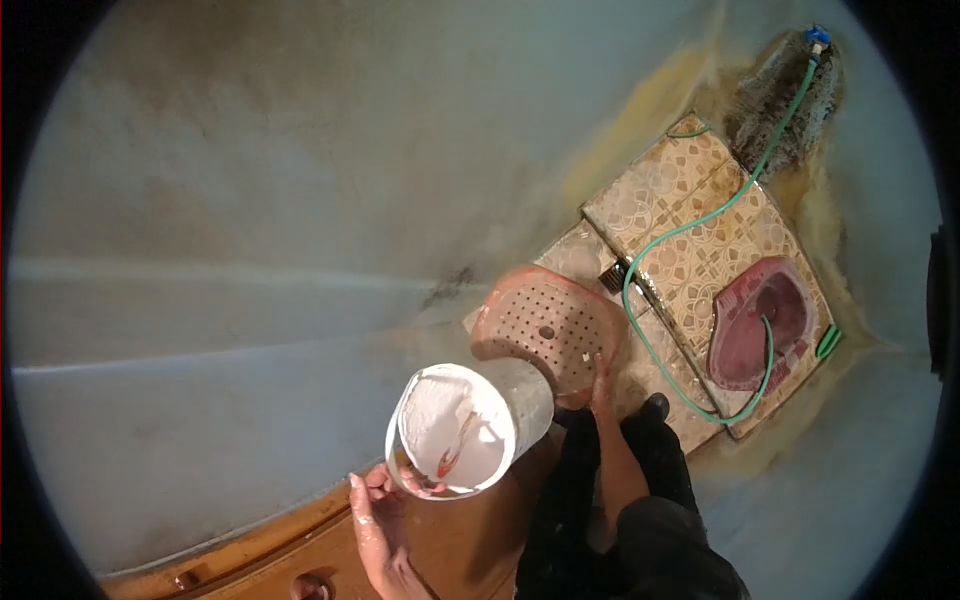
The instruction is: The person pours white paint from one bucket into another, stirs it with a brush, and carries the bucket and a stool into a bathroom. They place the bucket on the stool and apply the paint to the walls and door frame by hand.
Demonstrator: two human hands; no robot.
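Left grip point(375, 505), smeared with white, curls its fingers around the lower rim of a white bucket point(462, 430), which is held off the floor and tipped so its mouth faces the camera. Inside lies white paint and a thin tool point(455, 450) with a reddish end; what kind it is cannot be made out. A brown wooden surface point(300, 560) beneath is cut off by the frame edge. Right grip point(600, 375) reaches past the bucket to the rim of a perforated pink stool point(545, 325); the fingers lie against the edge, but whether they close on it cannot be told, and the bucket hides the stool's near side. Black trousers point(650, 500) fill the lower right. Beyond the stool is a patterned tiled platform point(670, 190) with a pink squat pan point(760, 320), crossed by a green hose point(700, 225) that runs to a blue tap point(817, 38) on a dark, stained patch. Pale, stained walls point(300, 180) surround it all.
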